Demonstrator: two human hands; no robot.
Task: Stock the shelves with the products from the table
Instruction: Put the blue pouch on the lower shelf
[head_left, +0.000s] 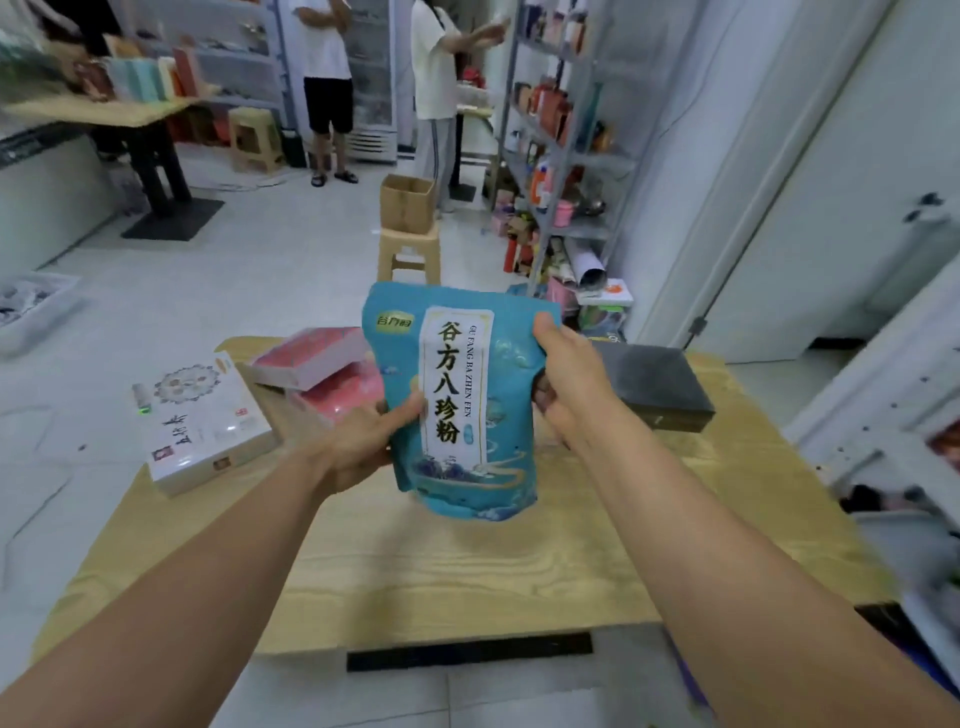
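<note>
counter (467, 582) holds a white box (202, 421), pink boxes (317, 358) and a dark box (660, 387) awaiting stocking. shelves (561, 156) stand beyond, right. pouch (457, 405) is up off the counter, upright, probably lifted for carrying; left hand (358, 441) grips its side, right hand (571, 379) its upper edge.

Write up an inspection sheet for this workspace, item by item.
Surface: wooden table, bare along the near edge.
Job's things: blue pouch held upright above the table; pink boxes, white box and black box lie on the table.
Clutter: small gadget with a green light beside the white box.
Hands: left hand and right hand each grip a side of the pouch.
Cables: nothing seen at the table.
Surroundings: stocked shelf at the right rear; carton on a stool; two people stand behind.
</note>
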